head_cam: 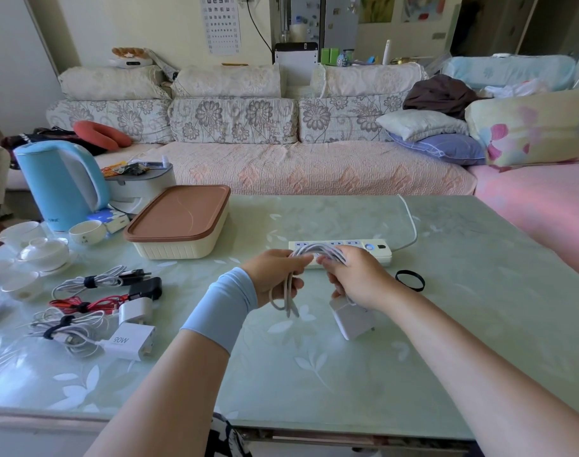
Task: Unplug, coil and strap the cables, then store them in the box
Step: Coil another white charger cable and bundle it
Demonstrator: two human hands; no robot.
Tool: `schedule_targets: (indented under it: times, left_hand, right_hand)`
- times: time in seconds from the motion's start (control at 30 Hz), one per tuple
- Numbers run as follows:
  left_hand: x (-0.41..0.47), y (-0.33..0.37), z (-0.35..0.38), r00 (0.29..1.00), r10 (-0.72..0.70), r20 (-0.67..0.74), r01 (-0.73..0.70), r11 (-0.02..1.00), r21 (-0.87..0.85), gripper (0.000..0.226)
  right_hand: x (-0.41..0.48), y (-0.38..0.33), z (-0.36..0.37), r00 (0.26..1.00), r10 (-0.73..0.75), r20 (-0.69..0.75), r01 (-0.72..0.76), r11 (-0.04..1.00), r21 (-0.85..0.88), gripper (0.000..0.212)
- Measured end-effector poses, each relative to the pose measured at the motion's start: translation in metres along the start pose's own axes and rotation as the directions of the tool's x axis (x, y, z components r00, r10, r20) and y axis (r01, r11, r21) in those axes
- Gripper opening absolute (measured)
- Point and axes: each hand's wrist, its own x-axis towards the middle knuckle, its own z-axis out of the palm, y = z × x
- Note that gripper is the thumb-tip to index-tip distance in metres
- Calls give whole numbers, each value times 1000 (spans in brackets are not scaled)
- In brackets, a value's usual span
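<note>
Both hands hold one white cable (317, 249) in loops above the table's middle. My left hand (274, 273) grips the hanging loops, and my right hand (357, 275) pinches the upper strands. The cable's white charger block (352, 319) hangs below my right hand, touching the table. Behind the hands lies a white power strip (377, 250) with its cord running to the far edge. A black strap (410, 280) lies right of my right hand. The cream box with a brown lid (179, 219) sits shut at the back left. Three strapped cables with chargers (93, 305) lie at the left.
A blue kettle (58, 186), white teacups (43, 252) and a grey device (139, 186) crowd the table's (314, 374) left rear corner. A sofa runs along the table's far side.
</note>
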Motion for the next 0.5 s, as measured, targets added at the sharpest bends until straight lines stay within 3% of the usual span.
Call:
schedule_targets:
  times: [0.1,0.23,0.37,0.43,0.5]
  left_hand:
    - [0,3,1,995,100,19,-96,982,-165,16]
    - [-1,1,7,988,156,-24,-157,967,-201,15]
    - [-1,-1,13,981,171,-92,-175,984,-39,34]
    - [-2,-1,12,991,119,-65,-107,980,165,39]
    - [-3,-1,9,998,59,-35,-42,925,378,29]
  right_hand:
    - [-2,-5,-2,998,9,59,-5,998,-64,29]
    - [-4,-2,0,987,55,150,-79,984,159,25]
    - [1,1,0,995,95,24,-98,970,221,21]
    - [2,4,-2,995,96,-25,-89,977,196,24]
    - [2,8,-6,994,85,-62,-74,985,155,26]
